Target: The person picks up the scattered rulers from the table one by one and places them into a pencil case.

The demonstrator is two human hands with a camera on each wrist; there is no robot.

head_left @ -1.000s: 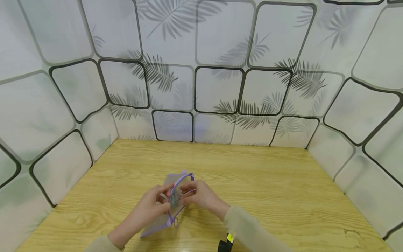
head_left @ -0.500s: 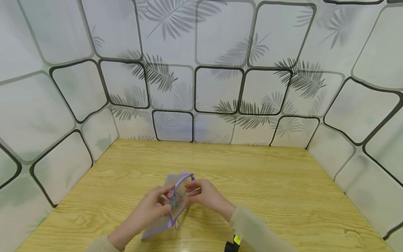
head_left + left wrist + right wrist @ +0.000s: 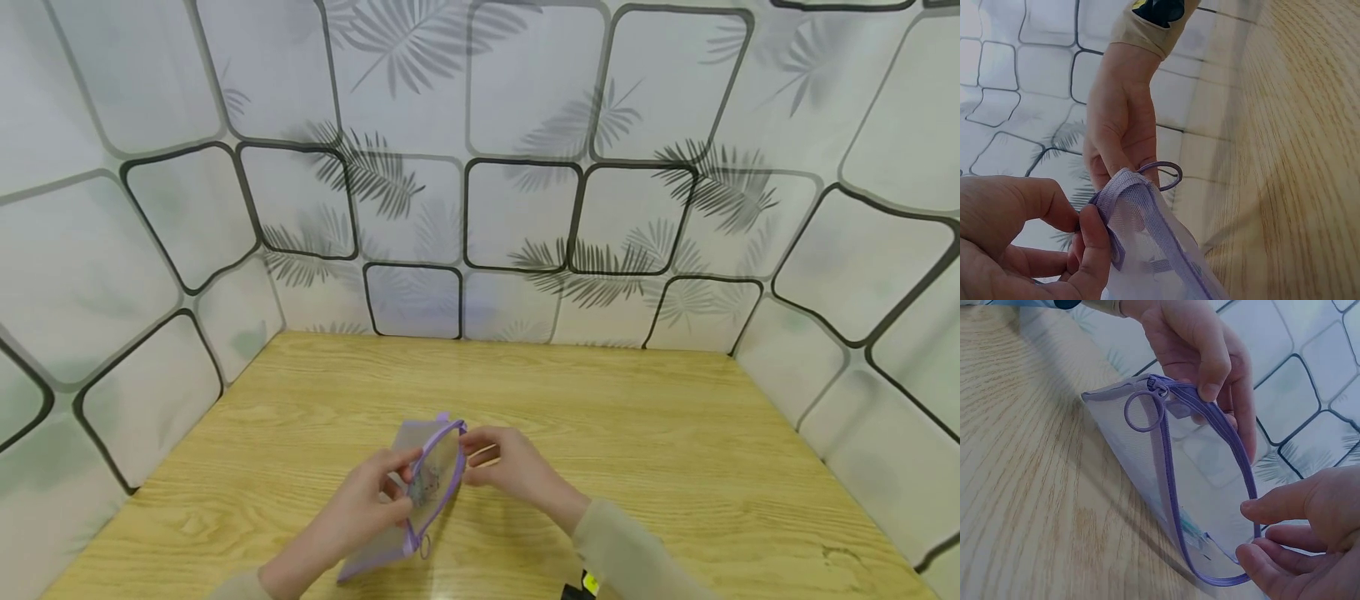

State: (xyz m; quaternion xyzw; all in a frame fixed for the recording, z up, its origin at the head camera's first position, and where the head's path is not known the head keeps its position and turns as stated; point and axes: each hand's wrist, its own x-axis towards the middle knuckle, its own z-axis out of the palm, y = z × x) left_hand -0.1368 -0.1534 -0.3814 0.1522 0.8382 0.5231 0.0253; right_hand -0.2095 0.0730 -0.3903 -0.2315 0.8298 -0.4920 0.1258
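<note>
A see-through mesh zipper pouch (image 3: 378, 542) with purple trim stands tilted on the table, its zippered mouth spread. My left hand (image 3: 367, 496) pinches the left rim of the mouth between thumb and fingers. Opposite it, my right hand (image 3: 510, 467) has curled fingers at the other rim; in the right wrist view its fingertips (image 3: 1247, 509) overlap that purple edge. A round purple zipper pull (image 3: 1144, 411) hangs at the near end of the mouth. Small teal and dark marks show on the lower mesh, partly hidden by the rim.
The wooden table (image 3: 600, 417) runs back to a wall (image 3: 517, 217) of white covering with leaf prints and dark outlined squares. Similar panels rise at left and right. A black and yellow device (image 3: 581, 587) shows beneath my right sleeve (image 3: 630, 550).
My right hand has moved right from inside the pouch's mouth, and the right rim has shifted with it, so the mouth is wider. My left hand keeps its pinch, nearly in place.
</note>
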